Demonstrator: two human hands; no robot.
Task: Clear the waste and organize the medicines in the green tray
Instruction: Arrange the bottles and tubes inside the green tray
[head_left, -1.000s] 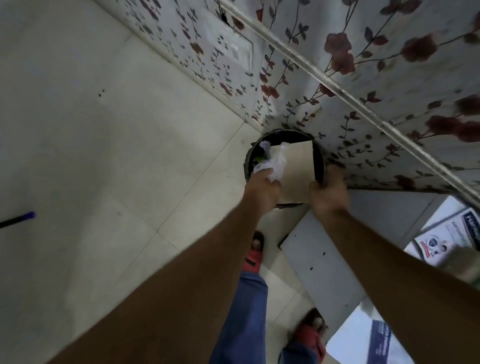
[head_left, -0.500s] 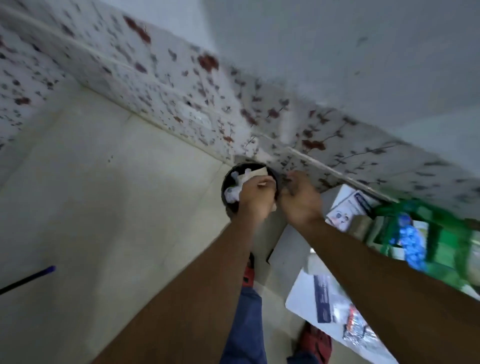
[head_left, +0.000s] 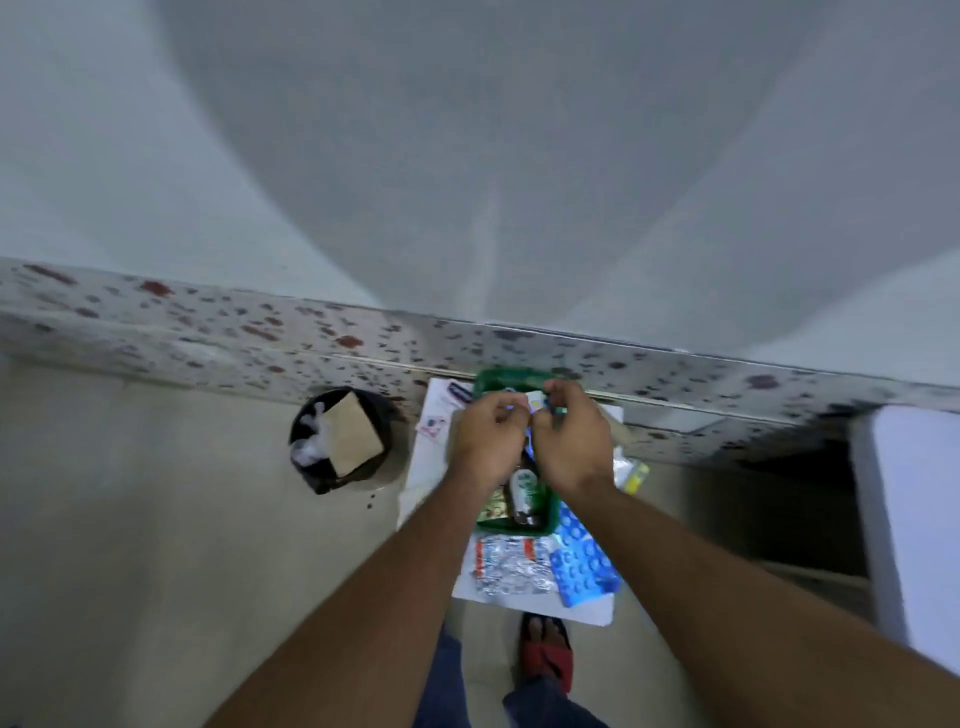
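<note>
White table (head_left: 434, 470), green tray (head_left: 549, 517) lengthwise toward wall (head_left: 260, 332), hands above.

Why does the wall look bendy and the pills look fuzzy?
Head view: the wide-angle lens curves the wall's flowered border; dim light and motion smear the hands, the green tray and the blister packs; a big soft shadow covers the wall.

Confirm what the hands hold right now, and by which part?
Both the left hand and right hand pinch a small pale blurred item over the green plastic tray; what it is and where it is gripped cannot be told.
</note>
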